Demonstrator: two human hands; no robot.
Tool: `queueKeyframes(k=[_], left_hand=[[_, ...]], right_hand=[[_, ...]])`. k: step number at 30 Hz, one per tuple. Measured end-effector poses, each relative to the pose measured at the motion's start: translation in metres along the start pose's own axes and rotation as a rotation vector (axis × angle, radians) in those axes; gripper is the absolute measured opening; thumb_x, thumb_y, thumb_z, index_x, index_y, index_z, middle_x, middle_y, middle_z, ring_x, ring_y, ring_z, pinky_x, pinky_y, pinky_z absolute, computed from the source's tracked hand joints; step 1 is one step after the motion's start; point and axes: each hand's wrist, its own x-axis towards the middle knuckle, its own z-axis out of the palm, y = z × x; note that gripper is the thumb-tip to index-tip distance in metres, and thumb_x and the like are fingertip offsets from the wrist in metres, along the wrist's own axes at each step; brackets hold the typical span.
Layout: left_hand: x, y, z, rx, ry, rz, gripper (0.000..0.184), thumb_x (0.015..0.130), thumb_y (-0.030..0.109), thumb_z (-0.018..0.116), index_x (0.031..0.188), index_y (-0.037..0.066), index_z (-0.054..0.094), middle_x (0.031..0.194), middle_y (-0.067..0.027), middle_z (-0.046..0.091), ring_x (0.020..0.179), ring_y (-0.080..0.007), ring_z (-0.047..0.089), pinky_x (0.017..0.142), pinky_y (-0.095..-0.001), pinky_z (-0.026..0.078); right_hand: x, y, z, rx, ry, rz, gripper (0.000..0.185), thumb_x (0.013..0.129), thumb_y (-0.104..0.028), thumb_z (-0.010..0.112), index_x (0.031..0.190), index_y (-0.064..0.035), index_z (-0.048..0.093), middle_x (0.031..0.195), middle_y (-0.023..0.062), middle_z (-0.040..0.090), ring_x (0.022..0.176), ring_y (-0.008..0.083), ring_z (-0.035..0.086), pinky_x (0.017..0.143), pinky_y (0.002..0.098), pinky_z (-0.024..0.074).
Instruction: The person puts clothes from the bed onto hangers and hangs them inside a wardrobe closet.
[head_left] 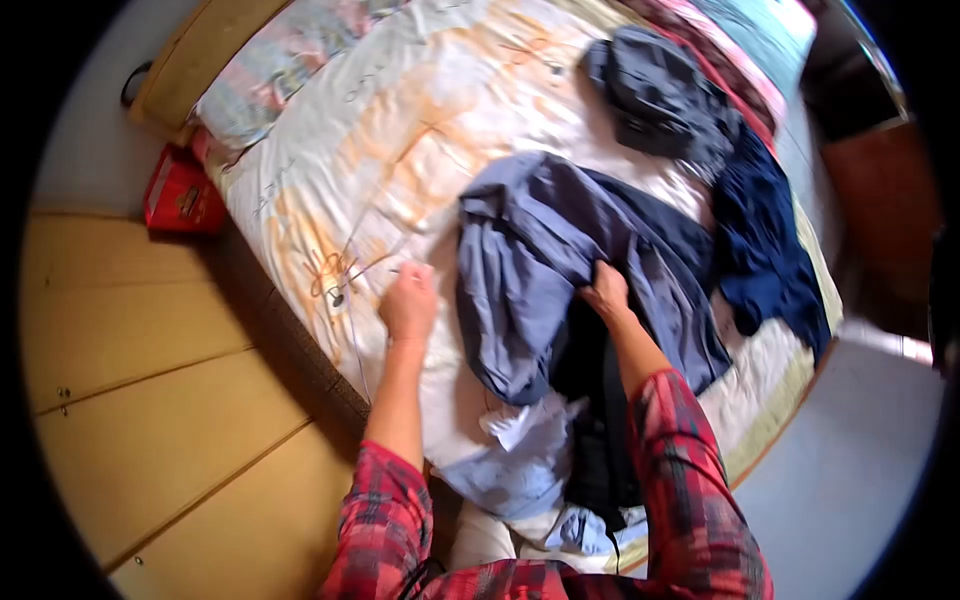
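Note:
A grey-blue jacket [515, 230] with a dark lining lies bunched on the bed, in front of me. My right hand [606, 292] is closed on a fold near its middle. To the left of the jacket, my left hand [408, 303] is held over the sheet in a fist, apart from the cloth. Its fingertips are turned away, so whatever it may hold is hidden. Below the jacket, by the bed's near edge, lie a black garment [595, 440] and a light blue garment [510, 470].
A dark grey garment [655, 95] and a navy garment [760, 235] lie on the bed's right side. The patterned sheet [390, 130] is wrinkled. Left of the bed are wooden cabinets [150, 340] and a red bag [183, 198]. A pale surface [840, 450] stands at right.

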Motion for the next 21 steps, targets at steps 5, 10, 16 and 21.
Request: queueKeyframes(k=[5,10,16,21], left_hand=[[-0.038,0.019,-0.081,-0.118,0.255,0.06,0.025,0.087,0.035,0.055,0.083,0.011,0.055,0.069,-0.0113,0.063,0.064,-0.0344,0.061,0.054,-0.044,0.044],[-0.074,0.012,-0.089,-0.043,0.21,0.042,0.025,0.083,0.036,0.059,0.08,0.012,0.059,0.072,-0.0119,0.064,0.068,-0.0351,0.061,0.058,-0.0442,0.045],[-0.116,0.017,-0.093,-0.049,0.056,0.027,0.027,0.08,0.041,0.062,0.08,0.014,0.066,0.074,-0.0128,0.065,0.069,-0.0348,0.061,0.06,-0.0438,0.046],[-0.145,0.039,-0.098,-0.081,0.102,0.128,0.029,0.081,0.043,0.06,0.08,0.014,0.066,0.072,-0.0127,0.065,0.068,-0.0344,0.062,0.059,-0.0432,0.046]], right_hand=[[-0.078,-0.009,-0.006,0.12,0.043,-0.215,0.068,0.065,-0.039,0.077,0.118,-0.0063,0.051,0.128,0.0187,0.045,0.117,0.038,0.042,0.095,0.0467,0.04],[-0.234,0.041,-0.003,-0.282,0.062,-0.13,0.029,0.081,-0.02,0.054,0.108,-0.0131,0.056,0.114,0.0132,0.05,0.111,0.0304,0.046,0.092,0.0485,0.0384],[-0.314,0.128,-0.05,-0.411,-0.083,-0.039,0.013,0.077,-0.018,0.056,0.087,-0.0118,0.061,0.093,0.0077,0.06,0.094,0.0269,0.056,0.076,0.0439,0.0455],[-0.401,0.169,-0.095,-0.071,0.244,0.096,0.026,0.069,-0.016,0.067,0.09,-0.0061,0.054,0.086,0.0148,0.057,0.086,0.034,0.055,0.072,0.0449,0.0454]])
